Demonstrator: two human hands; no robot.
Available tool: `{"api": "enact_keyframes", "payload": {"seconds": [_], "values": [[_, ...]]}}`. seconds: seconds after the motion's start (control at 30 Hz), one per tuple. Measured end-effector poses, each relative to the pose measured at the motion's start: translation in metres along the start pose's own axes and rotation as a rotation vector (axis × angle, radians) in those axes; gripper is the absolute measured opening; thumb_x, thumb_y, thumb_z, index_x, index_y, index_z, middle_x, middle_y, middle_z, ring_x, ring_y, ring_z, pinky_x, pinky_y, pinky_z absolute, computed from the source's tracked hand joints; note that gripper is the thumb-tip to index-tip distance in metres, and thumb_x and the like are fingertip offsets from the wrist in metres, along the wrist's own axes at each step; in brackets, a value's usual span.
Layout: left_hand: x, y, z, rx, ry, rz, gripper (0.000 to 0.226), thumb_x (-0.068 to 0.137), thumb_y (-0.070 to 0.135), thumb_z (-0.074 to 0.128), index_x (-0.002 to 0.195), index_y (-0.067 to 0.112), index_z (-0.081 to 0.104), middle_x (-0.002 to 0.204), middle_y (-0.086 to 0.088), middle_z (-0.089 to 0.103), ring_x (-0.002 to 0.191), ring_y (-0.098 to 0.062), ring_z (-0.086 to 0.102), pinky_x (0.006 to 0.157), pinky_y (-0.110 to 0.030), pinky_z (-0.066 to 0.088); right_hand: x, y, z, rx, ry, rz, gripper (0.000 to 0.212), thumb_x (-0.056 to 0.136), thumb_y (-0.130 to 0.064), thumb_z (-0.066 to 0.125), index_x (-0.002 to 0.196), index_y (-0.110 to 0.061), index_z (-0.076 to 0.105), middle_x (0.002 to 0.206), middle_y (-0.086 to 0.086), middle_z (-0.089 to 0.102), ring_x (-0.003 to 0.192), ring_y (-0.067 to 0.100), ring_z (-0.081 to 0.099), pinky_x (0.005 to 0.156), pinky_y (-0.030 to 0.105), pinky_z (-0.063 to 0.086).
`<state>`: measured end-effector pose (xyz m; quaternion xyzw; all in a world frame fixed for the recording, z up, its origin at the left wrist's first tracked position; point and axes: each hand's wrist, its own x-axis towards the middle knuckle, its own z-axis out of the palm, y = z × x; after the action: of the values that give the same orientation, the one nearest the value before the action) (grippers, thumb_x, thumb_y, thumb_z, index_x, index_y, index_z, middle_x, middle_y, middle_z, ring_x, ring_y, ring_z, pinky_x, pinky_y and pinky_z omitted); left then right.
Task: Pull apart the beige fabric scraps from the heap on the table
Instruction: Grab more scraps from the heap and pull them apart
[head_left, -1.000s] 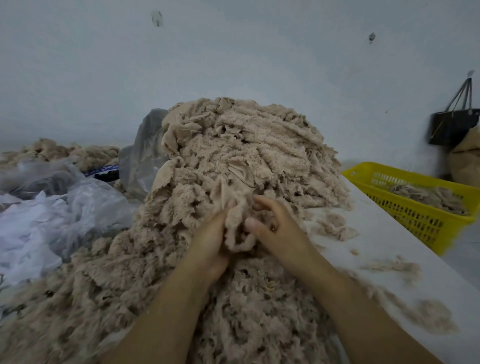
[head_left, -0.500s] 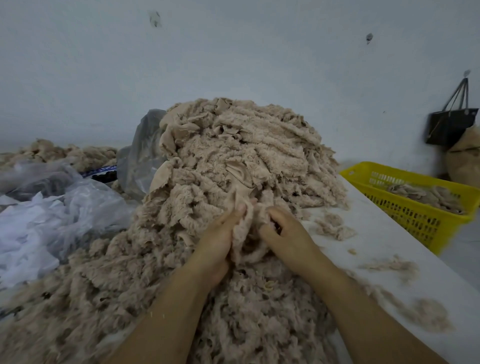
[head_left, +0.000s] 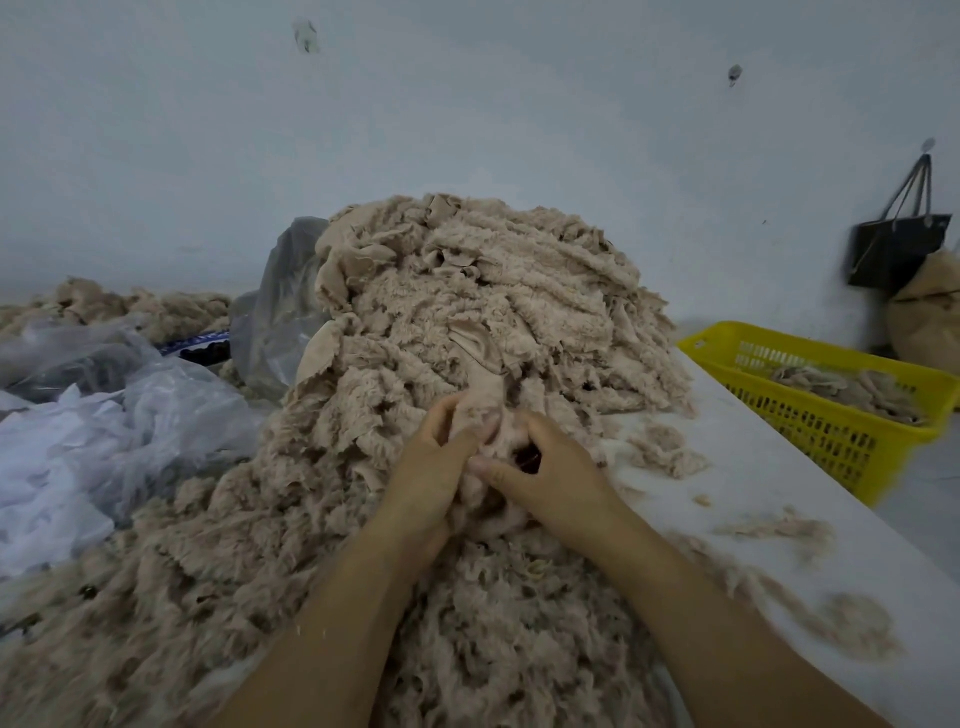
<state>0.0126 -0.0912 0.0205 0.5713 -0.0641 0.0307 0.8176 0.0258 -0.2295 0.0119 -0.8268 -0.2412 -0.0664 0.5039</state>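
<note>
A tall heap of beige fabric scraps (head_left: 483, 301) covers the middle of the white table (head_left: 769, 483) and spills toward me. Both my hands meet at the heap's front slope. My left hand (head_left: 434, 467) grips a beige scrap (head_left: 485, 402) that stands up from the pile, fingers curled round its left side. My right hand (head_left: 553, 470) pinches the same bunch from the right, thumb pointing left across it. The lower part of the scrap is hidden between my palms.
A yellow plastic basket (head_left: 831, 431) with a few scraps stands at the right beyond the table edge. Loose fluff (head_left: 670, 449) lies on the table's right side. Clear plastic bags (head_left: 119, 431) and another scrap pile (head_left: 119, 312) lie left. A black bag (head_left: 898, 249) hangs on the wall.
Both hands have slid a little down the heap toward me, still closed on the same bunch of fabric. The right thumb now lies across its front.
</note>
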Motion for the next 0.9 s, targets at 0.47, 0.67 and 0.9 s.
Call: {"api": "enact_keyframes", "payload": {"seconds": [0.47,0.67,0.9], "values": [[0.006,-0.011,-0.01,0.419,0.157,0.076,0.018,0.103,0.032,0.051,0.105,0.03,0.068,0.098,0.014,0.074,0.086,0.001,0.068,0.08,-0.024,0.051,0.003,0.039,-0.082,1.321,1.123,0.305,0.052,0.097,-0.058,0.05,0.12,-0.011,0.053,0.109,0.004,0.06,0.076,0.014,0.068,0.061,0.026,0.056],[0.015,-0.026,-0.022,0.979,0.003,0.037,0.023,0.1,0.028,0.054,0.122,0.033,0.06,0.118,0.018,0.053,0.1,0.004,0.053,0.08,-0.013,0.041,0.013,0.047,-0.028,0.178,0.336,0.355,0.016,0.097,-0.037,0.056,0.087,-0.029,0.066,0.082,-0.013,0.066,0.066,-0.002,0.061,0.063,0.016,0.045],[0.018,-0.033,-0.028,1.234,-0.11,-0.031,0.011,0.098,0.024,0.056,0.088,0.026,0.06,0.095,0.003,0.058,0.086,-0.011,0.057,0.064,-0.019,0.039,0.005,0.043,-0.009,-0.44,-0.226,0.107,0.012,0.097,-0.043,0.054,0.092,-0.034,0.057,0.098,-0.009,0.061,0.09,0.009,0.058,0.08,0.033,0.051]]}}
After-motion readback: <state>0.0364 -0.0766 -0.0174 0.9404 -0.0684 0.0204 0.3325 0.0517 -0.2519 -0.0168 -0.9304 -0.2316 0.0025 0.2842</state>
